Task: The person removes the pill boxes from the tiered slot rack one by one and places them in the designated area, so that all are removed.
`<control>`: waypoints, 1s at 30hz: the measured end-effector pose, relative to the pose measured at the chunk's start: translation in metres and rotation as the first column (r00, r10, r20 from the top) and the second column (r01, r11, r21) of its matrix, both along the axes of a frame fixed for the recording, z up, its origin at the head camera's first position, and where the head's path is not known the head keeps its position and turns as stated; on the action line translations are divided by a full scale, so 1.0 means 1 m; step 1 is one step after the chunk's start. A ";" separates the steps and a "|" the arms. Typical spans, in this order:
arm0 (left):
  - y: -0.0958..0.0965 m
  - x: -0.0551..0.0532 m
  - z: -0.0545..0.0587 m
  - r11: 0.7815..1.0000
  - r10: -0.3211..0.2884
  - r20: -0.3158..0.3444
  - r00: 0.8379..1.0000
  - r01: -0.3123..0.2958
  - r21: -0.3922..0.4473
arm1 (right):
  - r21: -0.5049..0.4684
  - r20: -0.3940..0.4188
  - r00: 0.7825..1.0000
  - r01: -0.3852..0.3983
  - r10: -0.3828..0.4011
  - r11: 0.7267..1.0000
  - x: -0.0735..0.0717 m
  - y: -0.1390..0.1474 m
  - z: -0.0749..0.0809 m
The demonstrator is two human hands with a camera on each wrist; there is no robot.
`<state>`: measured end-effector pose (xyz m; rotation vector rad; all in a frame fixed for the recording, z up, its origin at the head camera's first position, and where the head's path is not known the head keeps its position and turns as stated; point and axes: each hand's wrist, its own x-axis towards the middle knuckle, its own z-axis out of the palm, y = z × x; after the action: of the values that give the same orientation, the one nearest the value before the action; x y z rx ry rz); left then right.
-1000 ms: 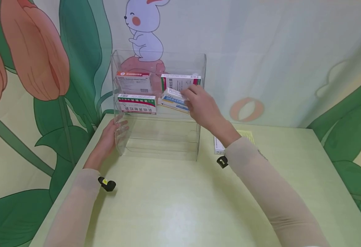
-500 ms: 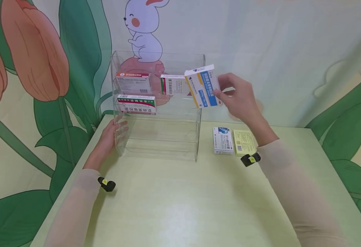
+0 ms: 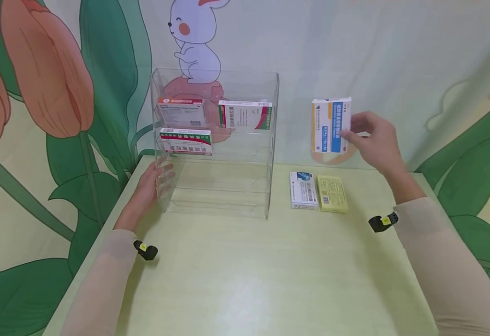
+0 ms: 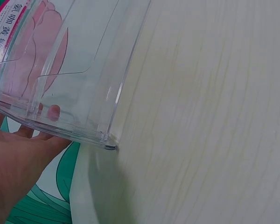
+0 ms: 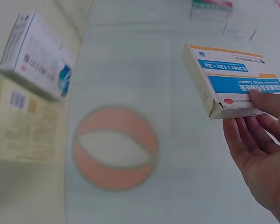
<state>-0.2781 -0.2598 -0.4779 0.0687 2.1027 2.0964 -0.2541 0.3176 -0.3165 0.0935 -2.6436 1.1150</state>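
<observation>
In the head view, my right hand [image 3: 375,140] pinches a white medicine box [image 3: 331,125] with blue and yellow bands. The box stands nearly upright in the air, right of a clear acrylic rack [image 3: 215,175]. In the right wrist view, the thumb lies on its printed face and the other fingers are behind it. My left hand [image 3: 144,186] rests with outstretched fingers against the rack's left side; fingertips show through the clear wall. In the rack are an orange-topped box [image 3: 182,113], a green-and-red-ended box [image 3: 245,115] and a similar box [image 3: 186,141] below.
On the pale table [image 3: 228,266], right of the rack, a white box with a blue picture [image 3: 303,190] lies beside a yellow box [image 3: 332,194]. A backdrop [image 3: 354,56] printed with flowers and a rabbit stands behind the table.
The right hand has lifted the blue-and-white medicine box out of the rack's middle tier, carried it right and turned it upright. The left hand stays at the rack's side.
</observation>
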 end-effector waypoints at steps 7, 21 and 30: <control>0.000 -0.002 -0.001 1.000 -0.002 0.000 1.000 0.002 0.006 | -0.038 0.153 0.985 0.084 -0.077 0.996 -0.003 0.044 -0.037; 0.001 0.001 0.000 1.000 0.006 -0.001 1.000 -0.006 -0.004 | -0.016 0.342 0.931 0.141 -0.128 0.990 0.022 0.139 -0.134; 0.002 0.001 0.002 1.000 0.011 0.008 1.000 -0.012 0.008 | -0.014 0.446 0.886 0.149 -0.127 0.989 0.032 0.155 -0.165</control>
<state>-0.2770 -0.2574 -0.4758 0.0498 2.0955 2.1083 -0.2222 0.4730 -0.4813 -0.4043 -2.9497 1.2755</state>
